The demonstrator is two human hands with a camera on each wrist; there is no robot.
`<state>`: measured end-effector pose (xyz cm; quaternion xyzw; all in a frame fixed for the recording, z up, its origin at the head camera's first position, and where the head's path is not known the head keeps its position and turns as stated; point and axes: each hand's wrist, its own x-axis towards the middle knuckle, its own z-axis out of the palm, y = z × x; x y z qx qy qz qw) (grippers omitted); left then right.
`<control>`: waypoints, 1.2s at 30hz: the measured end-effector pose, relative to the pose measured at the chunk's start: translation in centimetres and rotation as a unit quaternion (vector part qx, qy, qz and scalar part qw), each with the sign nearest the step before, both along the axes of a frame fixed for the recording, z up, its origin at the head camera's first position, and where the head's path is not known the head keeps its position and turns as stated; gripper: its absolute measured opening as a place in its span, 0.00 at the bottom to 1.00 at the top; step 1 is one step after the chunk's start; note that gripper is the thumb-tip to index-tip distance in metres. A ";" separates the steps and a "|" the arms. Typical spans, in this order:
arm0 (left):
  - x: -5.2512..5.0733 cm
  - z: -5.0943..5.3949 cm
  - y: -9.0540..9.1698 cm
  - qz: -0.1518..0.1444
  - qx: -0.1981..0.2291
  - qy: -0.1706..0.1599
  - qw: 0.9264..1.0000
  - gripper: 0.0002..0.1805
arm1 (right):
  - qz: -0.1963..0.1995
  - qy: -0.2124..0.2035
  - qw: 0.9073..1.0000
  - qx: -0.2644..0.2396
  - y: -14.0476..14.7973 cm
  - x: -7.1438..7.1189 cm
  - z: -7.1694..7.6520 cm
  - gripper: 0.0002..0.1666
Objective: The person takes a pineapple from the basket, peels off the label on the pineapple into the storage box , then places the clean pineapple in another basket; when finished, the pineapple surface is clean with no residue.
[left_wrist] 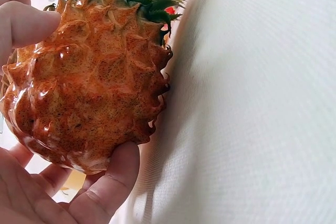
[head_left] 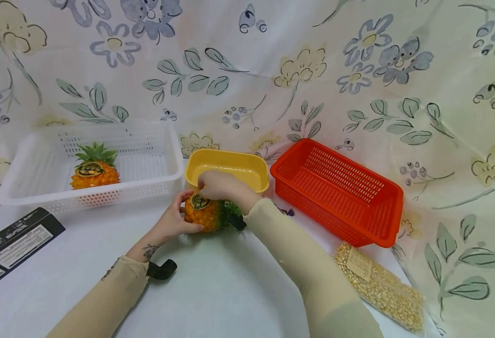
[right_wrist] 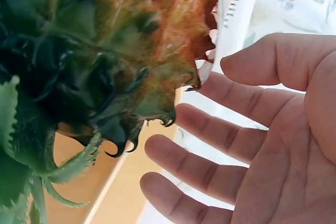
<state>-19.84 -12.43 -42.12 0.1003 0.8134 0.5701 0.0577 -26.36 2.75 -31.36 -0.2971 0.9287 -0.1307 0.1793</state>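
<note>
My left hand (head_left: 173,220) holds a small orange pineapple (head_left: 205,218) lying on its side, the fingers and thumb around its base end. Its green leaves point right, and a dark oval label (head_left: 199,201) shows on its upper side. From above, my right hand (head_left: 226,185) reaches over the fruit close to the label. In the right wrist view this hand (right_wrist: 262,124) has its fingers loosely extended, the fingertips beside and partly behind the pineapple (right_wrist: 121,35). The left wrist view shows a right-hand digit touching the pineapple's side (left_wrist: 94,87).
A second pineapple (head_left: 95,173) sits in the white basket (head_left: 175,145) at left. The yellow basin (head_left: 251,162) is behind my hands, with a red basket (head_left: 336,220) to its right. A bag of corn kernels (head_left: 382,291) lies front right; a black box (head_left: 23,239) is at left.
</note>
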 end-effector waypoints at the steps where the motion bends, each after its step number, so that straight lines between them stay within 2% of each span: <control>1: 0.0 0.0 0.0 0.001 0.000 0.000 1.000 0.51 | 0.001 -0.004 1.000 -0.002 0.0 0.0 -0.1 0.09; 11: 0.1 -0.1 -0.1 0.006 -0.001 -0.008 1.000 0.51 | -0.020 -0.033 0.999 -0.013 -0.3 -0.4 -0.4 0.05; 17: 0.1 -0.1 0.0 0.004 0.005 -0.009 1.000 0.51 | -0.025 -0.024 0.999 -0.027 -0.4 -0.6 -0.4 0.03; 27: 0.0 -0.2 -0.1 0.001 0.007 -0.009 1.000 0.51 | -0.012 0.028 0.999 -0.034 0.0 -0.3 0.2 0.02; 32: -0.1 -0.3 -0.1 0.004 0.003 -0.007 1.000 0.50 | 0.036 0.088 0.994 -0.048 1.0 0.7 0.5 0.02; 36: -0.1 -0.3 -0.1 0.005 0.003 -0.008 1.000 0.50 | 0.088 0.146 0.984 -0.059 2.2 1.7 0.4 0.02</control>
